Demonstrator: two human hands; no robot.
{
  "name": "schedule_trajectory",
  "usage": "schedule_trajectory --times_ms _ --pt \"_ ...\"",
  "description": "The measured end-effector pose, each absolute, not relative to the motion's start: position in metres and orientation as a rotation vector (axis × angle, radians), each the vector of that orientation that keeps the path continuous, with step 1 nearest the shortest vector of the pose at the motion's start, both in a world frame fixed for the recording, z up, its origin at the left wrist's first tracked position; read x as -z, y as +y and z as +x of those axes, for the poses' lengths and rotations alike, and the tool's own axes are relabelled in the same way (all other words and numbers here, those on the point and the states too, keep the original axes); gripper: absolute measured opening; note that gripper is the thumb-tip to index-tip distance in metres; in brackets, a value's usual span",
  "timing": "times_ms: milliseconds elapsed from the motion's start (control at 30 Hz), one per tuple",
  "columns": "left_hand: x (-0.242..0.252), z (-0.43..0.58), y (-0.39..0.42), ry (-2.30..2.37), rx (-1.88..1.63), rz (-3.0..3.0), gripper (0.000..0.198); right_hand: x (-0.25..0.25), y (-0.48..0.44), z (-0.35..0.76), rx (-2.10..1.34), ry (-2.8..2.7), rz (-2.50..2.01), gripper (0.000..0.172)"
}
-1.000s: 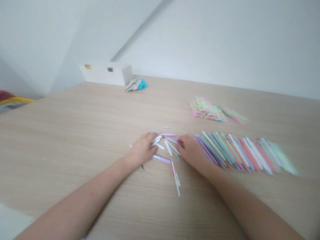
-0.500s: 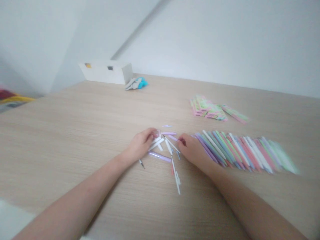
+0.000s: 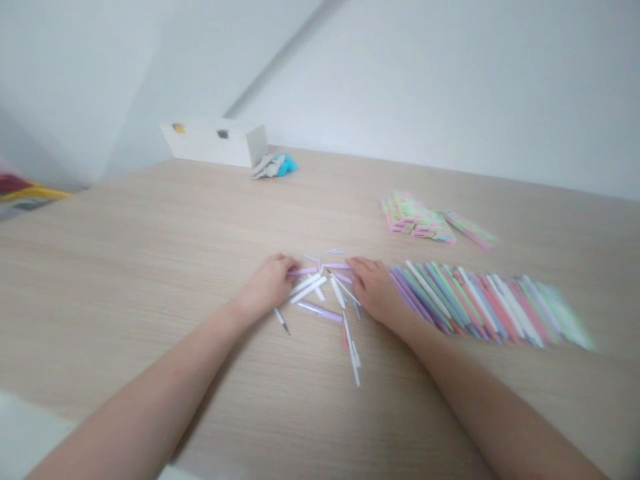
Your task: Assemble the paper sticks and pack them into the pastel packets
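Observation:
Scattered pen parts (image 3: 320,291) lie on the wooden table (image 3: 125,267) between my hands, mostly white and lilac. My left hand (image 3: 267,283) rests with curled fingers at the left of them, its fingertips at the end of a thin lilac piece (image 3: 303,271). Below that hand lies a pen refill with a metal tip (image 3: 281,321). My right hand (image 3: 375,290) lies flat at the right of the scatter, fingers near a lilac piece (image 3: 337,265). A long lilac barrel (image 3: 320,311) lies between my hands, touching neither.
A long row of pastel pens (image 3: 480,307) lies side by side right of my right hand. Farther back are a pile of pink and green packets (image 3: 415,220), a white box (image 3: 215,143) at the wall, and a grey and turquoise cloth (image 3: 274,166).
My left hand has drawn back to the left, and my right fingers have shifted toward the far side of the scatter. The white pieces and the lilac piece near my left hand have moved slightly.

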State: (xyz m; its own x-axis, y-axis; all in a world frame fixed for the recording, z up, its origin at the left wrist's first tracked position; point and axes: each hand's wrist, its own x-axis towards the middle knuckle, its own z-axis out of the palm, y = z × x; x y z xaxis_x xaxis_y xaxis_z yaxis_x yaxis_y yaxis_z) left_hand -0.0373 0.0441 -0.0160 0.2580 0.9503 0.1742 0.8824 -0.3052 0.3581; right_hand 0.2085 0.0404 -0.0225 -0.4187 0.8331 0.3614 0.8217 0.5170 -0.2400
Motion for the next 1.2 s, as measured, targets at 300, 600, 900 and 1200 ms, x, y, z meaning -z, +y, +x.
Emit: schedule_trajectory --times_ms 300,600,900,1200 --pt "0.018 -0.038 0.045 1.746 -0.558 2.298 0.019 0.02 0.036 0.207 -0.126 -2.329 -1.314 0.024" --pt "0.008 -0.033 0.04 1.629 -0.794 2.046 0.012 0.022 0.036 0.204 -0.144 -2.267 -1.338 0.013" --pt "-0.001 -0.022 0.03 1.009 -0.992 1.723 0.023 0.02 0.035 0.205 -0.241 -2.149 -1.314 0.013" --pt "-0.009 -0.007 0.008 0.966 -1.142 1.787 0.019 -0.011 0.01 0.194 -1.086 -1.823 -1.043 0.021"
